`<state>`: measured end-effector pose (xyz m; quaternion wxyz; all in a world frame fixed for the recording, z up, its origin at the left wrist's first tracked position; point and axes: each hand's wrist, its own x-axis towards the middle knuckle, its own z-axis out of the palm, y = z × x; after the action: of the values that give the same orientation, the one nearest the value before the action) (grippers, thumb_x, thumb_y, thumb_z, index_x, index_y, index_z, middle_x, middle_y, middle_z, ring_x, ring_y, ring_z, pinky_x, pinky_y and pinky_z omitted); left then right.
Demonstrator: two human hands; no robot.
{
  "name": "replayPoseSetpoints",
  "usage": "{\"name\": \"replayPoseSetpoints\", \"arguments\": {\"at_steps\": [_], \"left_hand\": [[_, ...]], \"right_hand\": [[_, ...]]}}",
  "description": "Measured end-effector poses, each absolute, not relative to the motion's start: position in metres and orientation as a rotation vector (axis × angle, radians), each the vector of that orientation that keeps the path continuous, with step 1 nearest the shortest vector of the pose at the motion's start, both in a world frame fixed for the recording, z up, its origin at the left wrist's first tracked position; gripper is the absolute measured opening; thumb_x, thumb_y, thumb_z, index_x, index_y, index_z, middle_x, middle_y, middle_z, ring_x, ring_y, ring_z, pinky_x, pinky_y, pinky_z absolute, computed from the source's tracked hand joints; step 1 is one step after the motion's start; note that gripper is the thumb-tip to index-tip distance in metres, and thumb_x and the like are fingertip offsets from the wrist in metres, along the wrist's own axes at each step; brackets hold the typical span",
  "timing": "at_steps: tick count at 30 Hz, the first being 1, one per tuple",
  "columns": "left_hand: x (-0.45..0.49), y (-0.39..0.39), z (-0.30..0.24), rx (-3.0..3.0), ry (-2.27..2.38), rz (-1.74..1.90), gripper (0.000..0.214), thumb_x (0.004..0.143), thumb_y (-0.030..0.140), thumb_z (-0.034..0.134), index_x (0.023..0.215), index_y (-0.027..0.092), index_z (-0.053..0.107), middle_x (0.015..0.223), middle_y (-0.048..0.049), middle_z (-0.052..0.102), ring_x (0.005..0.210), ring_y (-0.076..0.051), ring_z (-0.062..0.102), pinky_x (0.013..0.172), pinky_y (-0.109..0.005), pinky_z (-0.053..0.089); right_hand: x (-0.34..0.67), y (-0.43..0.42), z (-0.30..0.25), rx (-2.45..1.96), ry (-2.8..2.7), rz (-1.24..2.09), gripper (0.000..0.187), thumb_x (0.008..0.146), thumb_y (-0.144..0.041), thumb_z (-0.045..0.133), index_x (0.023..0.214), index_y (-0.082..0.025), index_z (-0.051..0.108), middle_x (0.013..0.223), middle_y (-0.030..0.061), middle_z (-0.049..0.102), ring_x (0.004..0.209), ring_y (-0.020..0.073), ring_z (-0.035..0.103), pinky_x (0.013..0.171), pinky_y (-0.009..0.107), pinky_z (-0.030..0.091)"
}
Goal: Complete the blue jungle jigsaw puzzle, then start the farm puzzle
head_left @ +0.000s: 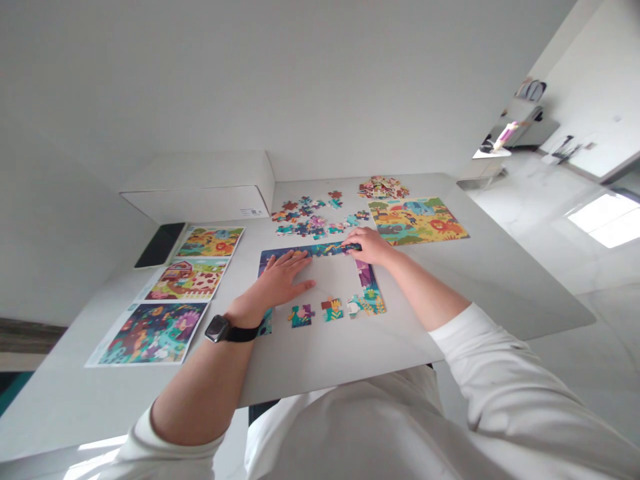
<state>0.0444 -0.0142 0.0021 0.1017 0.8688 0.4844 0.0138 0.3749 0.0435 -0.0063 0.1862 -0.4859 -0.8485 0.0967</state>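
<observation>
On my feed the table point(475, 280) carries a white box point(200, 187) at its far left, with a dark flat slab point(160, 245) just beside it. Three printed picture sheets lie in a row down the left: orange point(210, 242), pink barn point(187, 280), dark jungle point(153, 332). Far right I see a finished savanna puzzle point(417, 220), and a small heap of pieces point(383, 187) behind it.

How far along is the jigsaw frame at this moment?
Done: the dark-blue top border strip and purple right edge are joined. In hand: the left hand lies flat on the strip's left end while the right hand presses its right end. Left: the middle is bare table, three small colourful clusters lie unjoined along the bottom, and the pile of loose pieces waits behind.
</observation>
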Motion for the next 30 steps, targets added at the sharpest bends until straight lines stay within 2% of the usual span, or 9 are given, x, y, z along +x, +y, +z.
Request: {"name": "replayPoseSetpoints", "arguments": {"at_steps": [7, 15, 19, 22, 24, 27, 30], "left_hand": [[0.045, -0.014, -0.002, 2.596, 1.402, 0.056, 0.074, 0.104, 0.068, 0.051, 0.170, 0.034, 0.046, 0.179, -0.0060, 0.039, 0.167, -0.037, 0.033, 0.134, -0.067, 0.025], [0.050, -0.016, -0.004, 2.587, 1.408, 0.106, 0.068, 0.106, 0.062, 0.051, 0.168, 0.033, 0.049, 0.178, -0.0055, 0.040, 0.166, -0.037, 0.035, 0.135, -0.067, 0.026], [0.031, -0.010, -0.001, 2.583, 1.406, 0.301, 0.064, 0.109, 0.056, 0.046, 0.163, 0.025, 0.054, 0.176, -0.0099, 0.045, 0.164, -0.033, 0.040, 0.135, -0.057, 0.032], [-0.001, -0.005, 0.007, 2.550, 1.409, 0.394, 0.060, 0.108, 0.054, 0.045, 0.158, 0.025, 0.059, 0.168, -0.0101, 0.055, 0.156, -0.029, 0.051, 0.134, -0.049, 0.037], [-0.024, -0.003, 0.011, 2.511, 1.416, 0.372, 0.067, 0.104, 0.061, 0.049, 0.160, 0.024, 0.057, 0.168, -0.0104, 0.056, 0.154, -0.030, 0.053, 0.134, -0.046, 0.038], [-0.049, -0.003, 0.014, 2.458, 1.438, 0.183, 0.091, 0.089, 0.077, 0.067, 0.162, 0.023, 0.056, 0.171, -0.0126, 0.051, 0.156, -0.035, 0.052, 0.132, -0.046, 0.040], [-0.056, -0.003, 0.013, 2.414, 1.444, 0.016, 0.109, 0.077, 0.084, 0.073, 0.164, 0.021, 0.055, 0.175, -0.0150, 0.044, 0.160, -0.038, 0.045, 0.133, -0.044, 0.038]], "right_hand": [[0.377, 0.045, -0.006, -1.372, -2.387, 0.252, 0.028, 0.090, -0.021, 0.078, 0.115, -0.029, 0.087, 0.124, 0.0066, 0.079, 0.119, 0.0283, 0.069, 0.111, 0.045, 0.051], [0.375, 0.044, -0.005, -1.427, -2.383, 0.231, 0.029, 0.095, -0.017, 0.071, 0.114, -0.030, 0.088, 0.119, 0.0060, 0.080, 0.115, 0.0274, 0.069, 0.108, 0.044, 0.051], [0.375, 0.041, -0.003, -1.361, -2.383, 0.224, 0.032, 0.096, -0.016, 0.068, 0.118, -0.029, 0.087, 0.121, 0.0072, 0.079, 0.116, 0.0269, 0.068, 0.109, 0.044, 0.051], [0.375, 0.039, -0.002, -1.277, -2.415, 0.262, 0.037, 0.096, -0.012, 0.063, 0.120, -0.028, 0.087, 0.120, 0.0083, 0.078, 0.116, 0.0260, 0.068, 0.109, 0.042, 0.051], [0.375, 0.038, -0.002, -1.275, -2.452, 0.278, 0.039, 0.095, -0.010, 0.061, 0.119, -0.028, 0.087, 0.119, 0.0082, 0.078, 0.114, 0.0260, 0.068, 0.109, 0.042, 0.051], [0.373, 0.037, -0.003, -1.307, -2.481, 0.255, 0.039, 0.094, -0.009, 0.061, 0.115, -0.028, 0.088, 0.117, 0.0076, 0.079, 0.113, 0.0267, 0.069, 0.109, 0.043, 0.050], [0.371, 0.037, -0.003, -1.302, -2.476, 0.212, 0.033, 0.096, -0.013, 0.064, 0.114, -0.028, 0.088, 0.118, 0.0080, 0.080, 0.114, 0.0280, 0.069, 0.109, 0.045, 0.050]]}}
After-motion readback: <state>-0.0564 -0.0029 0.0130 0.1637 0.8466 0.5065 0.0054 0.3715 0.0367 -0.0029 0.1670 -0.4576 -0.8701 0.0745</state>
